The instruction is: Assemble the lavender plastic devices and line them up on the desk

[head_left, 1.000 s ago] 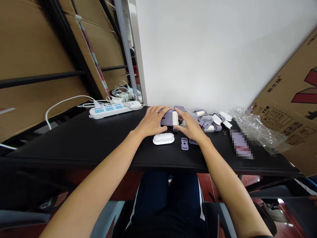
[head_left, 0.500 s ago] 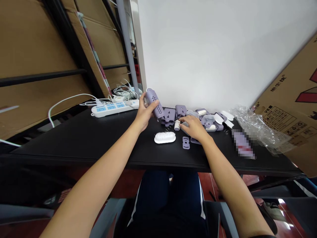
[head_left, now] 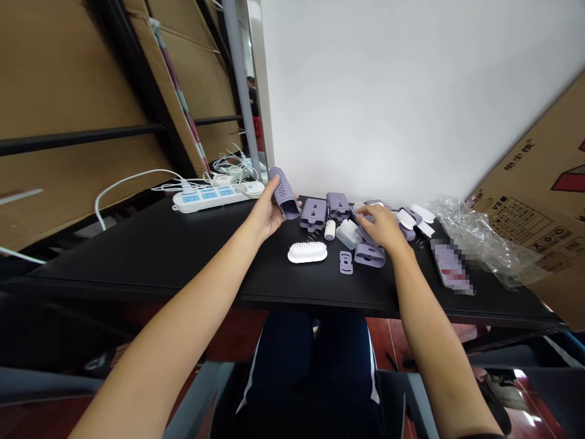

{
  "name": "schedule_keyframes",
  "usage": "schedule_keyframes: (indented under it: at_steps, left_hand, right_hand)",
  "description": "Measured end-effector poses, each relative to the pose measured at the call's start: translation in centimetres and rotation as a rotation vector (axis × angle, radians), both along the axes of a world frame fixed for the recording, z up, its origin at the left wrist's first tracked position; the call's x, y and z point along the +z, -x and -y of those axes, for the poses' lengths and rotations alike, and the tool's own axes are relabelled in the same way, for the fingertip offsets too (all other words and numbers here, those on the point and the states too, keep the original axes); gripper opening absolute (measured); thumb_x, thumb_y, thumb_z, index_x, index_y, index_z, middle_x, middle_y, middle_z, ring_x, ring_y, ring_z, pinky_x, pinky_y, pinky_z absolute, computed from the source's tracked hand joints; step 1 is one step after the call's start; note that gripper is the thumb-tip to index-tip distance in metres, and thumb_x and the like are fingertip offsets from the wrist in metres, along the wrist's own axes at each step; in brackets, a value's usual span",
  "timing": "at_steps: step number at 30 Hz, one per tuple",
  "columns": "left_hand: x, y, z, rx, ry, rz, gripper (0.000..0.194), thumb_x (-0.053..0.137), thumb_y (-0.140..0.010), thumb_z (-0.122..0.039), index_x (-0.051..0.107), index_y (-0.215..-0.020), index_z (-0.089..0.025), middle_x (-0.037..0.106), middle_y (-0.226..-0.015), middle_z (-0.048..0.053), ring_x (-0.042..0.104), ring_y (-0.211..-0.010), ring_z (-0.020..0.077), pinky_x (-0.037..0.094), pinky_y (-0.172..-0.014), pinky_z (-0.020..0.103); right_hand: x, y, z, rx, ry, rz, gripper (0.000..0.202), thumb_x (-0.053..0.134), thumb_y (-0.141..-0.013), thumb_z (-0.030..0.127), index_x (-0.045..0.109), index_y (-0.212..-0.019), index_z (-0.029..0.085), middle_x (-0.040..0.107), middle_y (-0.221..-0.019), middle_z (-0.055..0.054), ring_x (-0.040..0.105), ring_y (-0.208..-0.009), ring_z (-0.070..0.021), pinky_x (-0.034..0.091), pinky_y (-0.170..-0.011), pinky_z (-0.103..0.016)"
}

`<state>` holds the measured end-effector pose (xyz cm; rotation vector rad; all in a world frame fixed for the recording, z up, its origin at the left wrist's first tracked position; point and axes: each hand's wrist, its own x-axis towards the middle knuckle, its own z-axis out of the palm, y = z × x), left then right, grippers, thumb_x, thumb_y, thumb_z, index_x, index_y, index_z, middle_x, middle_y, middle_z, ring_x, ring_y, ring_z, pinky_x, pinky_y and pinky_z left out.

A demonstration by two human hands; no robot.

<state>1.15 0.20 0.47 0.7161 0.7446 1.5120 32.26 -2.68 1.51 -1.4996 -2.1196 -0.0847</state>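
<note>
A hollow purple casing [head_left: 284, 194] with rows of small holes tilts in the air, my left hand [head_left: 267, 214] closed round it. Over the pile of parts is my right hand [head_left: 380, 224], fingers apart and pointing left at clear and purple pieces; I see nothing held in it. Just left of that hand lie a clear plastic cover [head_left: 348, 233] and a small white roller [head_left: 329, 230]. Nearer me are a white brush head [head_left: 307, 252] with bristles up, a flat purple slotted plate [head_left: 346, 263] and a purple shell [head_left: 370, 255].
Two purple housings [head_left: 313, 213] stand near the wall, thin springs beside them. White oval pieces [head_left: 423, 213] lie at the right, near a crumpled clear bag [head_left: 484, 238] and a blurred-out phone-shaped item [head_left: 451, 267]. A power strip [head_left: 214, 196] with cables is on the left.
My right hand has moved right, away from the white roller, uncovering the clear cover and the purple shell. My left hand has turned the casing so its open end faces me.
</note>
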Motion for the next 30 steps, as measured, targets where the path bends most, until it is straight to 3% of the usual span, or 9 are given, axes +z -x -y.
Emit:
schedule_keyframes:
  at_steps: [7,13,18,23,30]
  left_hand:
    - [0.0,-0.1,0.2,0.009,0.004,-0.006,0.066,0.076,-0.088,-0.064,0.062,-0.132,-0.018,0.075,-0.087,0.010,0.077,-0.077,0.0263,0.066,-0.071,0.037]
    - [-0.2,-0.2,0.1,0.018,-0.018,-0.044,0.063,0.077,-0.087,-0.064,0.064,-0.127,-0.018,0.075,-0.088,0.010,0.077,-0.081,0.0269,0.068,-0.075,0.040]
    - [-0.3,-0.4,0.1,0.050,-0.020,-0.048,0.063,0.078,-0.085,-0.066,0.066,-0.125,-0.019,0.076,-0.095,0.014,0.078,-0.087,0.0308,0.068,-0.078,0.044]
    - [-0.4,-0.4,0.0,0.061,-0.011,-0.038,0.065,0.080,-0.084,-0.065,0.065,-0.129,-0.020,0.075,-0.095,0.013,0.078,-0.088,0.0301,0.068,-0.077,0.043]
    - [-0.3,-0.4,0.2,0.081,-0.026,-0.079,0.061,0.079,-0.085,-0.065,0.067,-0.124,-0.019,0.076,-0.095,0.011,0.078,-0.083,0.0257,0.066,-0.072,0.036]
  right_hand:
    - [0.0,1.4,0.6,-0.020,0.003,0.045,0.027,0.057,-0.103,0.030,0.076,-0.121,0.024,0.077,-0.121,-0.010,0.064,-0.121,-0.0323,0.044,-0.103,-0.047]
    - [-0.8,2.8,1.1,-0.003,0.118,0.193,0.033,0.053,-0.106,0.037,0.077,-0.124,0.022,0.074,-0.124,-0.015,0.062,-0.124,-0.0372,0.042,-0.106,-0.054]
    - [-1.1,3.1,1.3,0.033,0.161,0.172,0.036,0.053,-0.107,0.045,0.077,-0.121,0.022,0.072,-0.125,-0.016,0.061,-0.127,-0.0381,0.043,-0.107,-0.056]
    - [-1.2,3.3,1.3,0.074,0.192,0.153,0.042,0.057,-0.105,0.051,0.075,-0.130,0.022,0.069,-0.126,-0.017,0.061,-0.127,-0.0382,0.044,-0.108,-0.058]
    - [-0.8,3.8,1.9,0.152,0.127,0.114,0.038,0.061,-0.104,0.039,0.071,-0.137,0.022,0.071,-0.131,-0.014,0.059,-0.132,-0.0361,0.041,-0.112,-0.054]
